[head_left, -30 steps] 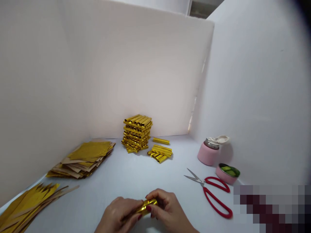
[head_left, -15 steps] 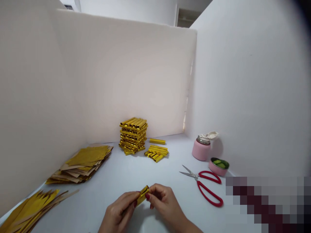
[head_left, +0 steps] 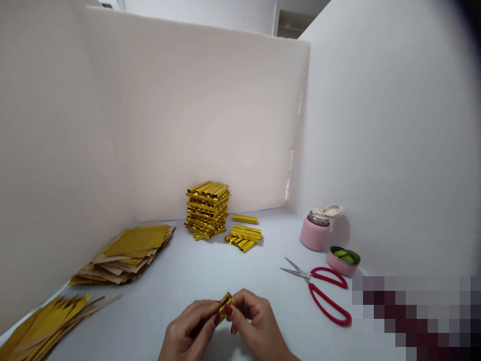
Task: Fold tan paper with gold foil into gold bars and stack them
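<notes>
Between my hands, low over the front of the table, is a small piece of folded gold foil paper [head_left: 224,304], tilted up to the right. My left hand [head_left: 191,328] pinches its lower left side, with the thumb in front and fingers behind. At its right end, my right hand [head_left: 255,318] grips it between thumb and curled fingers. Part of the paper is hidden by the fingertips. Farther back stands a crosswise stack of folded gold paper sticks [head_left: 207,210]. Just right of it lies a smaller pile of gold sticks [head_left: 244,236] and a single gold stick [head_left: 245,219].
Gold paper sheets [head_left: 131,245] lie piled at left, with gold strips [head_left: 48,326] nearer. Open red-handled scissors [head_left: 319,288] rest at right, blades pointing left. Behind them are a pink open-lidded jar [head_left: 314,235] and a pink dish [head_left: 340,264] holding green pieces. White walls enclose the table.
My left thumb has shifted up along the gold paper, and both hands have come closer together around it. The camera view has shifted slightly; the other things rest where they were.
</notes>
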Demonstrator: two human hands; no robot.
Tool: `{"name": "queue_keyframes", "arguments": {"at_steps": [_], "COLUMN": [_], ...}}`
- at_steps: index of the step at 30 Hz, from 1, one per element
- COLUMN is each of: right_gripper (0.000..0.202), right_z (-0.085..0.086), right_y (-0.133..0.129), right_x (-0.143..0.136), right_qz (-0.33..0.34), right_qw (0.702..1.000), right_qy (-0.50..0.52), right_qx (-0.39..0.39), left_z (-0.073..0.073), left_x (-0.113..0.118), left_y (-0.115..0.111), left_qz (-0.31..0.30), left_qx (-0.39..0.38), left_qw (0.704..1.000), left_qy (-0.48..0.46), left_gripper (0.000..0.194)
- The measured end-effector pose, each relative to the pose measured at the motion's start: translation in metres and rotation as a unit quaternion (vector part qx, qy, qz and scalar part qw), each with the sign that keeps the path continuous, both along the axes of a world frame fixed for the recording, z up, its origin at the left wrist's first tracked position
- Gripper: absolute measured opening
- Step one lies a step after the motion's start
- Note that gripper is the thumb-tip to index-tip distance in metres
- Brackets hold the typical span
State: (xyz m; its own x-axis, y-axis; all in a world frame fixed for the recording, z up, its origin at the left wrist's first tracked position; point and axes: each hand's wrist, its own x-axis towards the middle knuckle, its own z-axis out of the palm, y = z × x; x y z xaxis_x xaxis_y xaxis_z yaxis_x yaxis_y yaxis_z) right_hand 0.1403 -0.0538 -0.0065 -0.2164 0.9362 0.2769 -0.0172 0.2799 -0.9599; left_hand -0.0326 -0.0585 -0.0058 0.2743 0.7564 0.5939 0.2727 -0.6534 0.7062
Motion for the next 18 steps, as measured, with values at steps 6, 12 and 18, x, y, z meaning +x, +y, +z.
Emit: {"name": "queue_keyframes", "arguments": {"at_steps": [6,12,18], "right_gripper": [0.037,0.036,0.033], "right_z": [-0.0100,-0.0048,-0.0063], "right_y": [0.0019,-0.0003,-0.0018], "right_x": [-0.0048,-0.0036,-0.0071], "right_qz": [-0.029,-0.007,-0.012], "right_qw": [0.999,1.000,1.000], "right_qy": [0.017,0.002,0.016], "right_qx": [-0.004,-0.013,0.018], "left_z": [-0.0061,-0.0086,-0.0065], "left_x": [-0.0023,-0.0036,-0.0018], "left_y": [-0.0007,-0.0010,0.0015], "left_qz": [-0.022,-0.026,-0.030], "left_qx": [0.041,0.064,0.037], "left_qw": [0.999,0.997,0.999], "left_qy": [-0.005,0.016,0.008], "left_gripper": [0.026,0.030,0.038]}}
